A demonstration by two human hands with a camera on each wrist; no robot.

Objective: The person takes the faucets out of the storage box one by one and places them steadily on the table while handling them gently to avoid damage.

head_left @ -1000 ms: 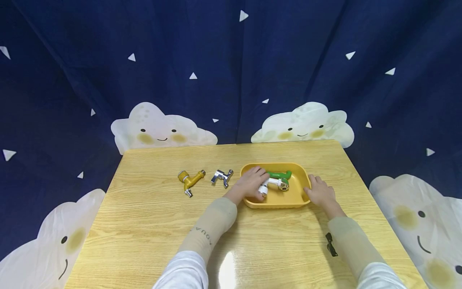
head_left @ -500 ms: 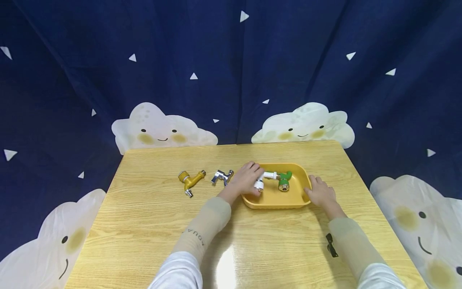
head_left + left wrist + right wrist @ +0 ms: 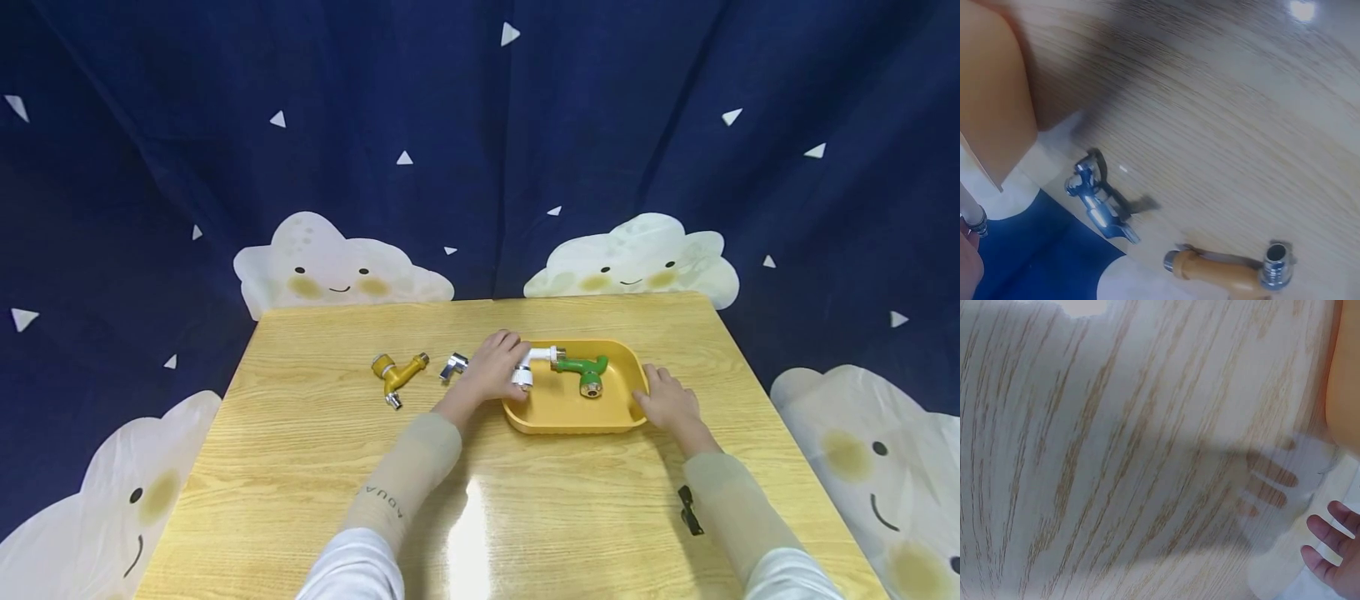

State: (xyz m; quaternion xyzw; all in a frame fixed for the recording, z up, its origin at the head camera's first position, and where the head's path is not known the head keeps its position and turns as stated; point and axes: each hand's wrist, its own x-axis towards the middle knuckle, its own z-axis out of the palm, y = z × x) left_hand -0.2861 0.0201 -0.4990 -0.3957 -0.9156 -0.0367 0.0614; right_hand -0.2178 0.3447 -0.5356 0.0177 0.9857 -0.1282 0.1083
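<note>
My left hand (image 3: 491, 369) grips a white tap (image 3: 542, 354) at the left end of the yellow tray (image 3: 577, 421); the fingers hide part of it. In the left wrist view only a sliver of the hand and the white tap's threaded metal end (image 3: 977, 225) show. Inside the tray lies a green tap (image 3: 585, 367), with no hand on it. At the tray's right end is my right hand (image 3: 670, 406), its thumb at the rim. The right wrist view shows this hand's fingers (image 3: 1322, 531) extended and spread, apart from the tray's wall (image 3: 1344, 394).
Left of the tray lie a chrome tap (image 3: 1094, 197), partly behind my left hand in the head view, and a yellow tap (image 3: 397, 377). A small black object (image 3: 688, 510) is beside my right forearm on the wooden table (image 3: 300, 483). A dark blue curtain (image 3: 450, 100) hangs behind.
My left hand has shifted left and slightly back with the white tap, from the tray's middle to its left end. The green tap is now uncovered. The right hand stays put.
</note>
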